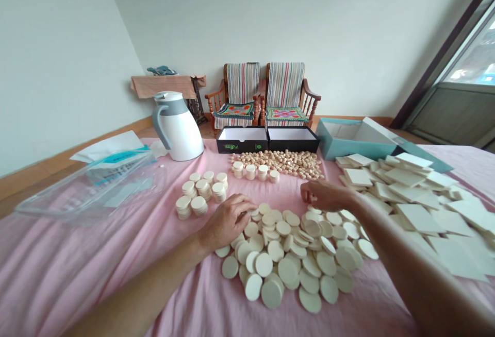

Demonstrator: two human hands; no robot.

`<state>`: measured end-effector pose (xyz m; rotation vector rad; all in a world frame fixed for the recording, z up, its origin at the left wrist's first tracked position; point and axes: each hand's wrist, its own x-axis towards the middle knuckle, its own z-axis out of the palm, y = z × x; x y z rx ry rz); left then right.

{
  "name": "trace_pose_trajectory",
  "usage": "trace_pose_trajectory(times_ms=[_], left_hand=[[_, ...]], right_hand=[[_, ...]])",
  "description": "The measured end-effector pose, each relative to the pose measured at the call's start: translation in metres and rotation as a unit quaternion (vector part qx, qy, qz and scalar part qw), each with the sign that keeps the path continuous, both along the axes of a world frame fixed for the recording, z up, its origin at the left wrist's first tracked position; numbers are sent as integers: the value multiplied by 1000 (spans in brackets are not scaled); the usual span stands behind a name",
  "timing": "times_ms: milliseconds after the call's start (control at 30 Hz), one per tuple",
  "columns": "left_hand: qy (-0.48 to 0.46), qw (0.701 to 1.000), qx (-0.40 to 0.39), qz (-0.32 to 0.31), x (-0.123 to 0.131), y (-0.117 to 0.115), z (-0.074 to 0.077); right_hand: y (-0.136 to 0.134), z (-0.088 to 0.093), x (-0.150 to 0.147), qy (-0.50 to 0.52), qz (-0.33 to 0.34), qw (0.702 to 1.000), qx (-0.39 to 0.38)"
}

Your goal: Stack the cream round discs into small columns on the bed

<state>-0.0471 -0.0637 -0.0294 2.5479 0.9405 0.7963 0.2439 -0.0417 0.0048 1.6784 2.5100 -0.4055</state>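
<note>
A loose heap of cream round discs [288, 257] lies on the pink cloth [77, 270] in front of me. My left hand [226, 219] rests palm down on the heap's left edge, fingers curled onto the discs. My right hand [324, 196] sits at the heap's far right edge with fingers curled in; what they pinch is hidden. Several neat stacks of the same discs [201, 195] stand just left of my left hand.
Small tan discs [288, 163] and short stacks [255, 170] lie further back. Cream square tiles [417, 198] spread at right. Two black boxes [266, 139], a teal box [351, 138], a white jug [177, 125] and a clear plastic lid [88, 185] ring the area.
</note>
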Motion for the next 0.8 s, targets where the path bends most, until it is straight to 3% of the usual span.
trace_pose_trajectory(times_ms=[67,167,267,333,500,667,800], left_hand=[[2,1000,0,0,0,0,0],[3,1000,0,-2,0,0,1],[7,1000,-2,-2,-1,0,0],[9,1000,-3,-4,-1,0,0],[6,1000,-3,-8,-2,1,-1],[10,1000,-5,-5,-2,1,-1],[14,1000,-7,-6,-1,2,-1]], right_hand=[[4,-8,-3,29,-13,999,32],[9,-19,-16,59,-60,986,143],[9,-20,-30,87,-47,974,203],[7,-16,-34,110,-34,973,201],[4,-8,-25,107,-84,975,174],[1,-12,-25,94,-56,990,88],[1,-18,-29,75,-44,991,99]])
